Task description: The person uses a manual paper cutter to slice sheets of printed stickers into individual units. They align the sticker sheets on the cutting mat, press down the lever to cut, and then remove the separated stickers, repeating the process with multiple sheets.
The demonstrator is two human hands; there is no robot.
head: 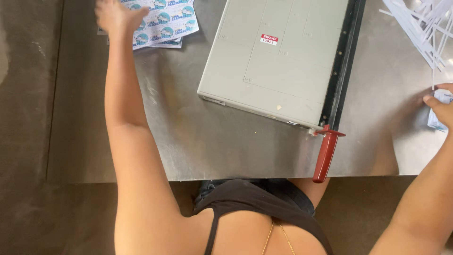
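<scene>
**Both arms spread wide across a steel table with a paper cutter at its centre**

A brushed stainless-steel table (212, 141) fills most of the view, with a dull brown floor showing along its left side and below its near edge. The biggest thing on it is a grey guillotine paper cutter (278, 52), lying at a slight angle in the upper middle. A black blade arm (343, 61) runs down the cutter's right edge and ends in a red handle (325, 153) that sticks out past the board toward the person and reaches the near edge of the table. The arm lies down flat along the board.

At the top left, well apart from the cutter, lies a small stack of printed label sheets (165, 23), white with rows of blue and teal stickers. The left hand (113, 16) is stretched out to it and lies over the stack's left part, fingers spread loosely; whether it has pinched a sheet cannot be told.

At the top right corner lies a loose heap of thin white paper strips (424, 28). Below it, at the right edge of the view, the right hand (439, 106) is curled with the thumb pressing on a small pile of cut labels (441, 111), white with a bit of blue, mostly cut off by the picture's edge.
</scene>
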